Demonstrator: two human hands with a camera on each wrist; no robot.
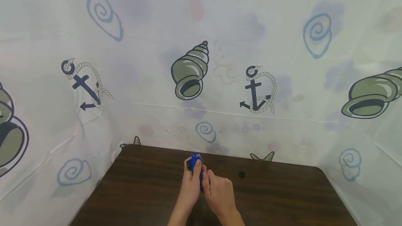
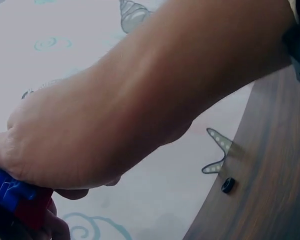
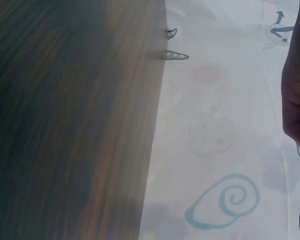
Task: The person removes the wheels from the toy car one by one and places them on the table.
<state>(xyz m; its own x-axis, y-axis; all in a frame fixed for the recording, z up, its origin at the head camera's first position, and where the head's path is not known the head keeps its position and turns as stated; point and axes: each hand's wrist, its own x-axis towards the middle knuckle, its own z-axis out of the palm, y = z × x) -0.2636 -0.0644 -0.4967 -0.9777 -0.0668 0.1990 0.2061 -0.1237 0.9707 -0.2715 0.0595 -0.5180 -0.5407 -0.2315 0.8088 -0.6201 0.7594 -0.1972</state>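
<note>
Two bare hands come together over a dark brown, wood-grained tabletop (image 1: 141,184), working on a small, bright blue toy with red and black parts (image 1: 196,162). The left hand (image 1: 190,179) grasps the toy, its thumb laid along the blue top, with a dark part jutting out beside the fingers. The right hand (image 1: 220,187), fingers curled, grips the toy's right side from just below, thumb against the blue edge; its fingertips are partly hidden. The toy sits between the two hands, tilted, its upper end pointing away from the person.

The left wrist view shows the toy's blue and red faces tucked under the left hand, while the right wrist view catches only the edge of a hand. A small black ring-shaped piece (image 1: 242,174) rests on the tabletop to the right of the hands, well apart from the toy. Behind stands a white sheet printed with green seashells, navy anchors, pale blue spirals and starfish (image 1: 141,79), creased across its middle.
</note>
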